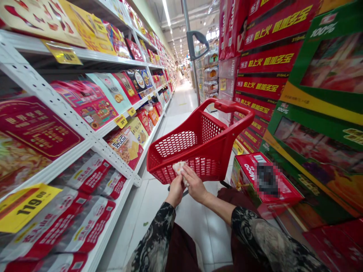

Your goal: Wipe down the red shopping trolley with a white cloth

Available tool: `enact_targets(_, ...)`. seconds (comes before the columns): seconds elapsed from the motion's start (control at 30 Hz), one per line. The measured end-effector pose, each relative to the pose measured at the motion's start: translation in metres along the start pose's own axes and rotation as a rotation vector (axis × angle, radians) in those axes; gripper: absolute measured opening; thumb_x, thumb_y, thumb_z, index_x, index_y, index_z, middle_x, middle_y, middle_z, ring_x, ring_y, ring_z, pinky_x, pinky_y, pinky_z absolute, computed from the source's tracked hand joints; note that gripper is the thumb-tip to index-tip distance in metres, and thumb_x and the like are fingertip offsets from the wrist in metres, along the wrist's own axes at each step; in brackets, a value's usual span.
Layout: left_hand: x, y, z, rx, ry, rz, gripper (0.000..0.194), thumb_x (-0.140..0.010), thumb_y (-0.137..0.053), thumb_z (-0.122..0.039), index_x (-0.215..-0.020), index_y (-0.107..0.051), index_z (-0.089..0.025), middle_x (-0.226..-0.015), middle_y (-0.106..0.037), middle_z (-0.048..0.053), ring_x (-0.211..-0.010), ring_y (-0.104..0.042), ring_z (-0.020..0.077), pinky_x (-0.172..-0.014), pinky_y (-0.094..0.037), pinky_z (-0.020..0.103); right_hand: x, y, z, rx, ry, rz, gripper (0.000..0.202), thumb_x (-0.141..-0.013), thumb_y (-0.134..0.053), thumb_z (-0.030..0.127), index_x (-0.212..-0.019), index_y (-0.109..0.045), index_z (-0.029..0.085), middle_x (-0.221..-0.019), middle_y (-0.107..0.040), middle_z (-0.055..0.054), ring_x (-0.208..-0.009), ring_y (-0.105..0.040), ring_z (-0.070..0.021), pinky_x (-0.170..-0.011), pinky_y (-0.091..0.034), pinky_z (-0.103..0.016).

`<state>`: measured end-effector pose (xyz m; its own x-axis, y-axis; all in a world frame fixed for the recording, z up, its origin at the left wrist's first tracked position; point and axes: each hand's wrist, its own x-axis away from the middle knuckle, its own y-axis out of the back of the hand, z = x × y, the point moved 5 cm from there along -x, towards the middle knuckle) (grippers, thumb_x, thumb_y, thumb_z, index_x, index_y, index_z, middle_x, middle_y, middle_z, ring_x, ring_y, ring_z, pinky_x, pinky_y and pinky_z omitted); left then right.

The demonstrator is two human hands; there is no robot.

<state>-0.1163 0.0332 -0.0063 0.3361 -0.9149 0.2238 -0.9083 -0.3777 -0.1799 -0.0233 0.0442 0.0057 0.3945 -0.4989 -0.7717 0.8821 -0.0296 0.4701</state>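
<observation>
Directly in front of me is a red plastic shopping cart (pixel 227 147) with perforated sides and a raised handle on the right. Against its near side, my two hands meet around a crumpled white cloth (pixel 178 166). My left hand (pixel 176 190) grips the lower part of the cloth, its fingers curled in. My right hand (pixel 195 185) presses on the cloth from the right, fingers together and partly over it. Some of the cloth is hidden under the fingers. The cart's basket shows nothing inside.
White shelves (pixel 87 141) with boxed goods line the left. Stacked red cartons (pixel 262 85) and green juice boxes (pixel 320 143) rise on the right, with a red box (pixel 241 166) low beside the cart. A grey pole (pixel 188 45) stands behind the cart. People are far down the aisle.
</observation>
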Motion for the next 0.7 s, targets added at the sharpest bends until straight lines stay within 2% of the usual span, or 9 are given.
enact_targets(0.13, 0.004, -0.019, -0.003, 0.149, 0.067, 0.003, 0.030, -0.080, -0.049, -0.029, -0.102, -0.059, -0.011, -0.093, -0.068, 0.009, -0.090, -0.062, 0.0172, -0.086, -0.047, 0.031, 0.002, 0.009, 0.012, -0.106, -0.135, 0.001, 0.075, -0.068, -0.048, 0.014, -0.138, -0.023, 0.010, -0.146, -0.020, -0.014, -0.134, -0.017, -0.0264, -0.107, -0.025, -0.049)
enact_targets(0.27, 0.013, -0.021, -0.003, 0.356, 0.201, 0.086, 0.031, -0.080, -0.046, -0.022, -0.108, -0.056, -0.012, -0.094, -0.067, 0.009, -0.087, -0.063, 0.0171, -0.083, -0.048, 0.032, 0.012, 0.010, 0.007, -0.040, -0.280, -0.010, 0.077, -0.071, -0.055, 0.024, -0.139, -0.022, 0.013, -0.145, -0.022, -0.014, -0.133, -0.021, -0.0267, -0.106, -0.026, -0.048)
enact_targets(0.37, 0.021, -0.021, 0.004, 0.325, 0.337, 0.196, 0.032, -0.081, -0.041, -0.024, -0.108, -0.054, -0.015, -0.095, -0.066, 0.008, -0.087, -0.062, 0.0169, -0.080, -0.049, 0.033, 0.016, 0.007, 0.002, 0.080, -0.219, 0.012, 0.059, -0.077, -0.053, 0.024, -0.133, -0.036, 0.012, -0.139, -0.035, -0.015, -0.132, -0.025, -0.0262, -0.103, -0.030, -0.048)
enact_targets(0.47, 0.024, -0.017, 0.010, 0.153, 0.403, 0.230, 0.033, -0.082, -0.036, -0.033, -0.104, -0.055, -0.017, -0.098, -0.064, 0.008, -0.088, -0.061, 0.0187, -0.078, -0.049, 0.037, 0.008, 0.011, -0.001, 0.170, -0.028, 0.017, 0.041, -0.085, -0.043, 0.017, -0.125, -0.047, 0.013, -0.132, -0.046, -0.014, -0.131, -0.028, -0.0214, -0.101, -0.034, -0.043)
enact_targets(0.57, 0.014, -0.001, 0.002, -0.228, 0.185, 0.070, 0.032, -0.077, -0.044, -0.035, -0.100, -0.057, -0.018, -0.105, -0.062, 0.009, -0.097, -0.058, 0.0225, -0.084, -0.046, 0.041, -0.012, 0.027, -0.011, 0.279, 0.098, -0.043, 0.037, -0.088, -0.037, 0.012, -0.121, -0.051, 0.017, -0.130, -0.048, -0.010, -0.132, -0.024, -0.0193, -0.103, -0.030, -0.044)
enact_targets(0.63, 0.006, 0.010, -0.012, -0.447, -0.048, -0.084, 0.034, -0.072, -0.050, -0.027, -0.105, -0.056, -0.018, -0.115, -0.058, 0.009, -0.110, -0.051, 0.0232, -0.096, -0.038, 0.041, -0.025, 0.036, -0.020, 0.360, 0.113, -0.066, 0.037, -0.088, -0.037, 0.010, -0.121, -0.052, 0.019, -0.131, -0.048, -0.009, -0.133, -0.022, -0.0200, -0.105, -0.026, -0.047)
enact_targets(0.7, 0.002, 0.015, -0.028, -0.640, -0.314, -0.188, 0.042, -0.070, -0.049, -0.019, -0.112, -0.053, -0.019, -0.125, -0.051, 0.009, -0.120, -0.041, 0.0220, -0.105, -0.028, 0.040, -0.030, 0.033, -0.031, 0.413, 0.129, -0.008, 0.037, -0.088, -0.037, 0.010, -0.121, -0.052, 0.020, -0.131, -0.048, -0.008, -0.133, -0.022, -0.0205, -0.106, -0.023, -0.048)
